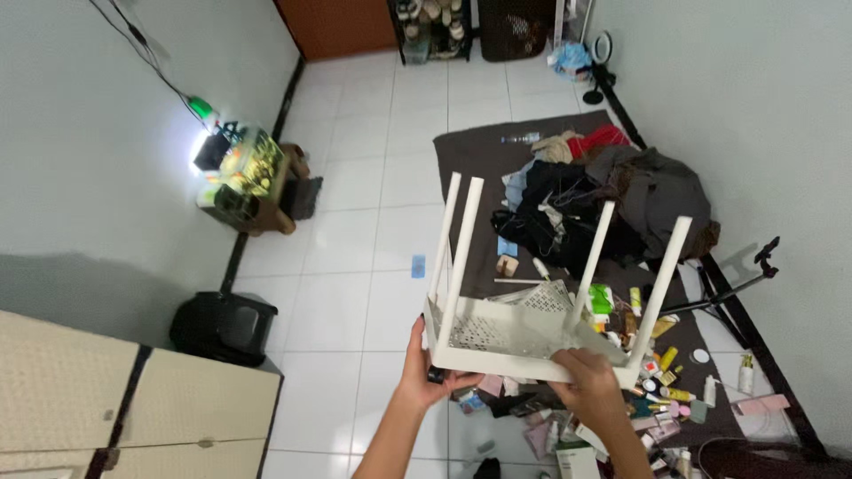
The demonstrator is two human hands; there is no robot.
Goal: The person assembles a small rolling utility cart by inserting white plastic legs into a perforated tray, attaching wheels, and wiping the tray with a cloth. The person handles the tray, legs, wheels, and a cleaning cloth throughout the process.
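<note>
I hold a white plastic rack shelf (497,333) up in the air, a perforated tray with several long posts pointing away from me. My left hand (426,364) grips the tray's near left corner from below. My right hand (590,377) grips its near right edge. Below the shelf, a dark mat (484,151) on the white tiled floor carries a heap of clothes (612,191) and many small bottles and tubes (666,372).
A lit small aquarium (248,164) stands on a low wooden stand by the left wall. A black stool (222,326) sits beside a cream cabinet (106,399). A black tripod (732,284) lies along the right wall. A shoe rack (435,27) stands at the far end.
</note>
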